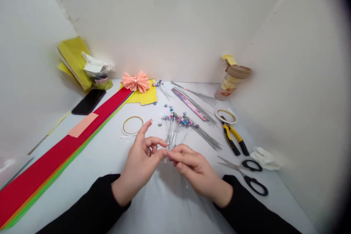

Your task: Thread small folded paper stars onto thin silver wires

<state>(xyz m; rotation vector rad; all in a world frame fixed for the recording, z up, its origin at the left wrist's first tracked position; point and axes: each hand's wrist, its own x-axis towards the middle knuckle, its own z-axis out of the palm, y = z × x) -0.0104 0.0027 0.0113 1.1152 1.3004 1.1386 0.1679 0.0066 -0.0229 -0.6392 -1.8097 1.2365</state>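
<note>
My left hand and my right hand meet low in the middle of the white table. Both pinch the lower ends of a bunch of thin silver wires. The wires fan upward and carry small coloured beads at their tips. The left thumb and middle finger press on the stems while the index finger points up. My right hand's fingers are curled round the stems from the other side. Black sleeves cover both forearms.
Red and green paper strips run along the left, with a phone and yellow paper behind. A peach paper flower, tape rolls, loose wires, yellow pliers, black scissors and a jar lie around.
</note>
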